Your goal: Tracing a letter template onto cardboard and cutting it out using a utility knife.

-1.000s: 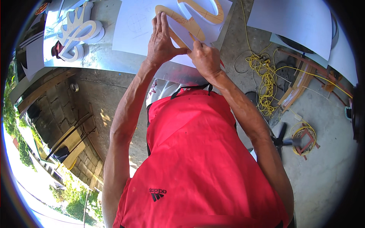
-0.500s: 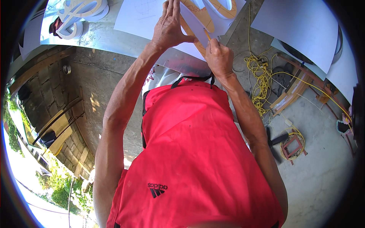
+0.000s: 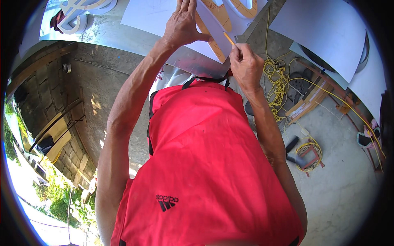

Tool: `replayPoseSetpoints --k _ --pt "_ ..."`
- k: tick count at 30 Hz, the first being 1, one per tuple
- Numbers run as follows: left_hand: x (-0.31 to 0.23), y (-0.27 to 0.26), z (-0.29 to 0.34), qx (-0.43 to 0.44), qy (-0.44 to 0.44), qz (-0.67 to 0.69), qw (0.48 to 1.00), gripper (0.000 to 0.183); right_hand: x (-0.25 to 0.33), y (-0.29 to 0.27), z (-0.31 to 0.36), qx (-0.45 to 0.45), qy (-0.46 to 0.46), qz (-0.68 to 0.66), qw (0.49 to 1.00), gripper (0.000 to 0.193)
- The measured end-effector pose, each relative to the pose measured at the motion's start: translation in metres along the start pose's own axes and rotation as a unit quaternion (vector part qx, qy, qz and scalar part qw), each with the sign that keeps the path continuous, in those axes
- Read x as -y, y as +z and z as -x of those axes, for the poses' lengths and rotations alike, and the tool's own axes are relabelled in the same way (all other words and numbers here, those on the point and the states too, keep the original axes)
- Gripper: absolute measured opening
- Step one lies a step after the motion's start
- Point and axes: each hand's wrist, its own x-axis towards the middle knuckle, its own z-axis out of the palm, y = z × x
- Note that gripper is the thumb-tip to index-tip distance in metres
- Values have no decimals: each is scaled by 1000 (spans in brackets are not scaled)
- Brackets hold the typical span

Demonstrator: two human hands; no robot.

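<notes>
My right hand [image 3: 247,67] is closed around a thin orange-yellow pencil [image 3: 229,39]. Its far end points up and left, over the white area beside a letter-like shape [image 3: 219,15] with a tan face and white sides. My left hand [image 3: 182,25] lies flat with the thumb stretched out to the right. The thumb tip meets a tan strip [image 3: 216,49] of that shape, and the fingers rest along its left side, partly cut off by the top edge. Beneath is a white sheet [image 3: 143,18] on a shiny metal surface [image 3: 111,39].
Another white cut-out shape [image 3: 76,22] stands at the far left, by a dark red cloth [image 3: 56,20]. At right are a large white panel [image 3: 318,33], tangled yellow cord [image 3: 276,84], a wooden piece [image 3: 308,98] and a cord coil on a reddish frame [image 3: 310,158] on the floor.
My right hand has moved right and slightly toward me with the pencil, away from the tan strip. My left hand keeps its place on the shape. The whole view has shifted slightly.
</notes>
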Motion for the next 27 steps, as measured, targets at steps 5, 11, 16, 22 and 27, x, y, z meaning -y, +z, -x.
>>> replayPoseSetpoints --k 5,11,16,22,27 --pt "2 9 4 -83 47 -16 995 131 -13 -17 -13 -54 173 -238 954 10" --pt "4 12 29 -139 2 39 989 128 -64 -41 -50 -64 263 -368 889 24" --pt "17 9 75 -229 -235 216 919 88 -76 -40 -88 -105 138 -147 974 23" --pt "20 23 108 -296 -357 83 882 74 -80 -38 -123 19 -5 -3 1000 36" --pt "38 52 99 -404 -458 -41 791 80 -83 -20 -140 57 -151 -6 987 46"
